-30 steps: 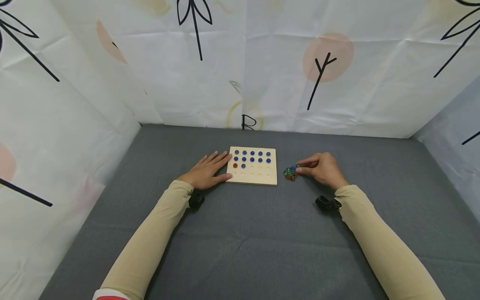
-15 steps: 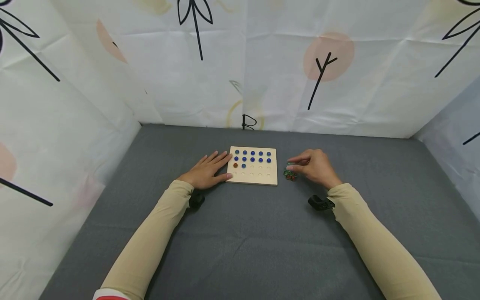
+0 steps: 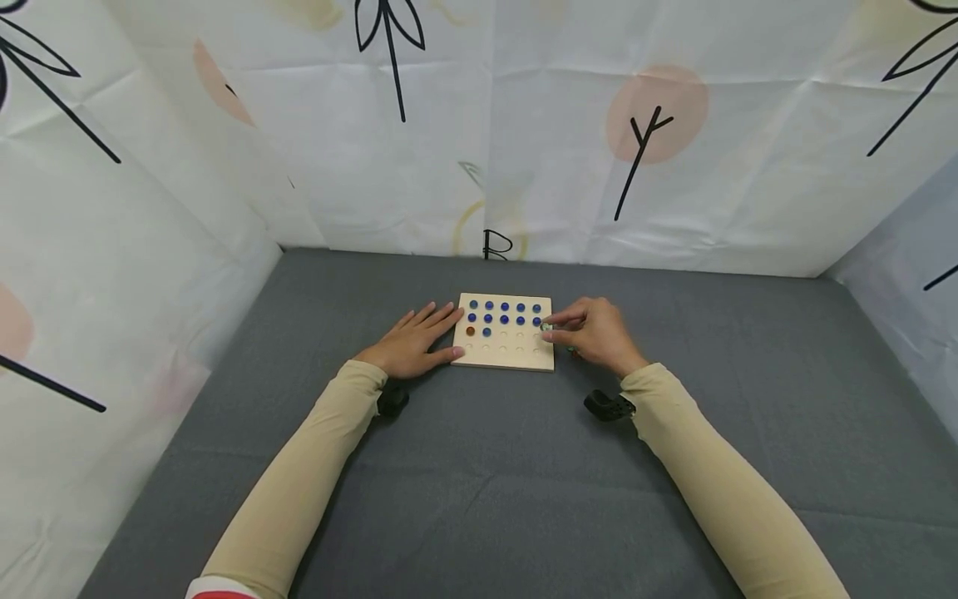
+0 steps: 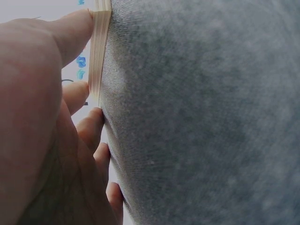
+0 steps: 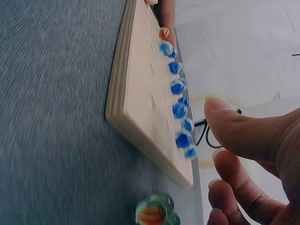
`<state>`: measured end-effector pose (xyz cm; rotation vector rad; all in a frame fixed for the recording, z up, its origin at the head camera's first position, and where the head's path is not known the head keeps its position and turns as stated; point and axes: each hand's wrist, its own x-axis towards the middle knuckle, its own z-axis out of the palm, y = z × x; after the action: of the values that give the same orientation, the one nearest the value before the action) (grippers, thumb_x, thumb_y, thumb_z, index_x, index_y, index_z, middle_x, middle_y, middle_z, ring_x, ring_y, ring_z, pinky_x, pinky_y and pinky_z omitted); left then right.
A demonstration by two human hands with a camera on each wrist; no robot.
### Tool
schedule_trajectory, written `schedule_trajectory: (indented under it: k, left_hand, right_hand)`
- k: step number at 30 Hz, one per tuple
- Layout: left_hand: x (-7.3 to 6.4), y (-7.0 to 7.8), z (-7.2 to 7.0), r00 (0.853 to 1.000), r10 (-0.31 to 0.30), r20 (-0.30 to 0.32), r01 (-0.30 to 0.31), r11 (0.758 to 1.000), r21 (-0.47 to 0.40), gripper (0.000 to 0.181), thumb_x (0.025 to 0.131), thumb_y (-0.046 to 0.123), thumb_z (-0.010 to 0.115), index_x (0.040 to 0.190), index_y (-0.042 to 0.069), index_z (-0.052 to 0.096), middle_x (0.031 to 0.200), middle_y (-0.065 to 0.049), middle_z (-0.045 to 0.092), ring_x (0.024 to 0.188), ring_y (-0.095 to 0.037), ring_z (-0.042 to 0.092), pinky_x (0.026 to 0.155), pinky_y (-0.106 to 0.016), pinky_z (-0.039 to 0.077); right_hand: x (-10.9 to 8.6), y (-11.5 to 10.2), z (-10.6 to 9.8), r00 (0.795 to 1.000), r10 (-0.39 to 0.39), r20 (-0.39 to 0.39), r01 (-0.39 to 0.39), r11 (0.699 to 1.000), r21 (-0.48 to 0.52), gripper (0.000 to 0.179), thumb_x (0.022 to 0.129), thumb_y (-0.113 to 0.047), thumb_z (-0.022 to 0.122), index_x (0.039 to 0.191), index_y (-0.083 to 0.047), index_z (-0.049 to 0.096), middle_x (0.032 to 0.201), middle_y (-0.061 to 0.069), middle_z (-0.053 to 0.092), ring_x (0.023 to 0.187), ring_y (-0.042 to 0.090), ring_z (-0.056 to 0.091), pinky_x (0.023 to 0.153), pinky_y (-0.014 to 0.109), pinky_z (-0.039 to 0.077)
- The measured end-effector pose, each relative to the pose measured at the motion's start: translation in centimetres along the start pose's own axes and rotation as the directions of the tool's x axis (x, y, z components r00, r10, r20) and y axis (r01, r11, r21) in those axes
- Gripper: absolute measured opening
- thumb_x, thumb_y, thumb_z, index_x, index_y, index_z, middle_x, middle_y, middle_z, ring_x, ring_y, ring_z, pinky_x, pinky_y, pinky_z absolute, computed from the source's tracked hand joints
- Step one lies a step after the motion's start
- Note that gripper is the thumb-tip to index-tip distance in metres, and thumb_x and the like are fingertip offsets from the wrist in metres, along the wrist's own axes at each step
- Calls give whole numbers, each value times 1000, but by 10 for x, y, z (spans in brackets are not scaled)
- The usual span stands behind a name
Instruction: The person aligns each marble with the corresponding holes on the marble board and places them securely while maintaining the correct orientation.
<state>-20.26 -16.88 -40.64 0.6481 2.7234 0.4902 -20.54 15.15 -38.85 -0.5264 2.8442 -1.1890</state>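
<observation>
A pale wooden board [image 3: 503, 358] with rows of round hollows lies on the grey cloth. Blue marbles [image 3: 505, 319] fill its two far rows; the third row holds an orange marble [image 3: 470, 331] with a blue one beside it. Fingers spread, my left hand [image 3: 413, 343] rests at the board's left edge, its thumb and index finger touching the wood. My right hand [image 3: 597, 335] pinches a greenish clear marble [image 3: 545, 327] between thumb and fingertips, above the board's right edge. The thumb hides that marble in the right wrist view.
Several loose marbles [image 5: 152, 213], green with an orange one, lie just right of the board; my right hand mostly hides them from the head view. Grey cloth [image 3: 479, 482] covers the table. A white patterned sheet [image 3: 554, 125] hangs behind.
My right hand has moved left from the loose marbles to the board's right edge, carrying a marble. The left hand and the board have stayed in place.
</observation>
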Motion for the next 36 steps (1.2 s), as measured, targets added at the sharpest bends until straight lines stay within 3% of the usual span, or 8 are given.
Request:
schedule_trajectory:
  k: [7,13,23,29,36]
  left_hand:
    - [0,1,0,1000,-4,4,4,1000,-2,75,106,50,50,165,17,17,169,-8,13,156,-33,4,124,-53,1]
    - [0,1,-1,1000,-12,7,12,1000,-1,76,106,50,50,165,18,16,169,-8,13,156,-32,4,124,-53,1]
    - [2,0,0,1000,-16,9,16,1000,9,76,105,52,49,165,19,16,170,-7,12,156,-32,3,124,-53,1]
    - [3,-2,1,1000,-10,5,10,1000,7,76,105,52,49,165,19,16,170,-7,12,156,-32,3,124,-53,0]
    - [1,0,0,1000,-18,3,18,1000,12,75,105,52,49,165,19,17,170,-6,13,156,-31,4,125,-52,1]
  right_hand:
    - [6,-8,15,1000,-17,5,17,1000,16,23,86,-18,84,106,-5,82,94,11,68,84,26,63,65,35,49]
    - [10,-14,26,998,-64,-2,64,997,44,21,87,-16,84,104,-4,82,86,9,66,75,23,60,60,33,47]
    - [15,-23,42,998,-54,-21,55,998,34,22,86,-18,85,103,-6,82,85,8,66,71,20,56,58,32,45]
    - [18,-25,47,997,-58,-53,58,998,8,19,85,-18,85,101,-6,83,86,9,68,76,23,61,64,36,48]
    - [19,-28,51,999,-8,-51,9,1000,16,19,87,-17,84,102,-6,83,88,10,68,78,24,63,65,35,49]
